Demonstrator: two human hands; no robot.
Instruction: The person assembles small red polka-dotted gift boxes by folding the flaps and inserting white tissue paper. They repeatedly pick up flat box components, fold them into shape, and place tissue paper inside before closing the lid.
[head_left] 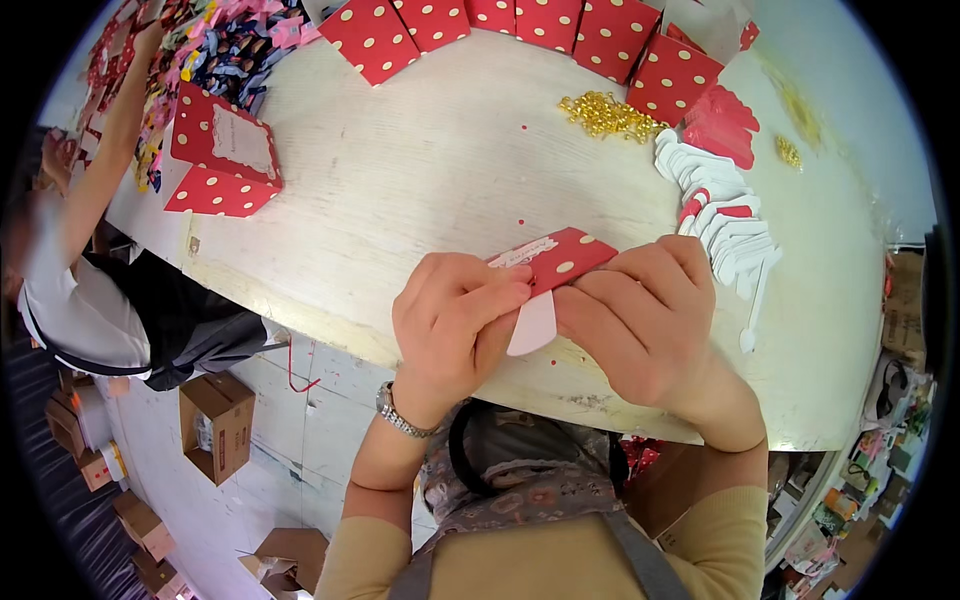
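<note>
Between my two hands, just above the near edge of the table, is a small red box [572,255] with cream dots and a white label. My left hand [455,315] pinches its left end, thumb and fingers together. A pale pink-white rounded tab [534,325] hangs below the box between my hands. My right hand [640,315] is closed on the right end of the box, its fingertips partly hidden. Beside that hand lies a fanned pile of white paper tags [725,225], a few of them with red. Past the tags are red scalloped paper pieces [722,125].
Gold fasteners [608,116] lie in a heap at the far right. Red dotted boxes [620,40] line the far edge; another box [225,155] stands open at the left. A co-worker's arm [105,150] reaches over colourful wrapped pieces [235,55]. Cardboard boxes [225,430] sit on the floor.
</note>
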